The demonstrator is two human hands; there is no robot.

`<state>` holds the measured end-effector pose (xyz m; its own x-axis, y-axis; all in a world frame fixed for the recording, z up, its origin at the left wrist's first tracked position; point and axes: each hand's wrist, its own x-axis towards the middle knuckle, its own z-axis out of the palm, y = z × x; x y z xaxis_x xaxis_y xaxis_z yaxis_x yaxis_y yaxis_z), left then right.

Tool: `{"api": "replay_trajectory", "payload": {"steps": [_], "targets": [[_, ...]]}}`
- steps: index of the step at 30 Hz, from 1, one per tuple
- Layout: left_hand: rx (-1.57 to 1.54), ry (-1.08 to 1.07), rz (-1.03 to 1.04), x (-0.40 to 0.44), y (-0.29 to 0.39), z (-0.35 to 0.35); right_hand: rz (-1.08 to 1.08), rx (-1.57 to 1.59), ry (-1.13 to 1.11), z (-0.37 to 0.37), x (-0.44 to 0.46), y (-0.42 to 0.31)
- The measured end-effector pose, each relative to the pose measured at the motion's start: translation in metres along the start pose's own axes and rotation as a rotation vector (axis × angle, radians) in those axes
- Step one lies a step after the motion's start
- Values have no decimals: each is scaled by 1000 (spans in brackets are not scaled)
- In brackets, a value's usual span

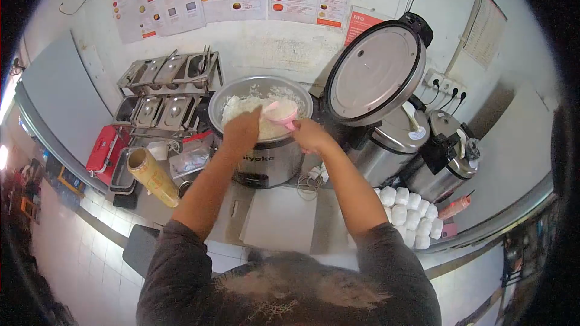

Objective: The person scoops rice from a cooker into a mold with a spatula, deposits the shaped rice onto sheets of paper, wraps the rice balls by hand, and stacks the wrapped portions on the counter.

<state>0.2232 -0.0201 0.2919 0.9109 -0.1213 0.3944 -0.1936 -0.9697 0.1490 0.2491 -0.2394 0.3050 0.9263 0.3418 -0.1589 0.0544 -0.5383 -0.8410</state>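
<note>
A large rice cooker (269,163) stands open at the centre, with white rice (238,107) in its pot. My right hand (311,136) is closed round the handle of a pink scoop (282,110), which is held over the pot at its right side with rice in its bowl. Over the rice, just left of the scoop, is my left hand (243,130); its fingertips reach down beside the scoop and are partly hidden, so I cannot tell what they hold.
The cooker's lid (377,72) is raised at the right, before two steel cookers (399,136). White wrapped portions (412,217) are stacked at the right front. At the left are steel containers (175,110), a red box (107,154) and a wrap roll (152,176).
</note>
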Motion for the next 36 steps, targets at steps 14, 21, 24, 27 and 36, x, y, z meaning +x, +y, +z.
{"api": "replay_trajectory", "payload": {"steps": [14,21,24,27,36], "targets": [[43,-53,142,2,13,-18,-14,-111,-38,-2,10,9],[155,-97,55,1,-9,-6,9,-31,-32,1,8,7],[101,-22,-80,-10,-14,-8,-8,59,-27,-2,-6,2],[72,6,-18,-32,13,-7,-6,74,-47,-3,-7,-1],[162,94,-203,-15,-16,1,-16,231,-102,-1,-14,10]]}}
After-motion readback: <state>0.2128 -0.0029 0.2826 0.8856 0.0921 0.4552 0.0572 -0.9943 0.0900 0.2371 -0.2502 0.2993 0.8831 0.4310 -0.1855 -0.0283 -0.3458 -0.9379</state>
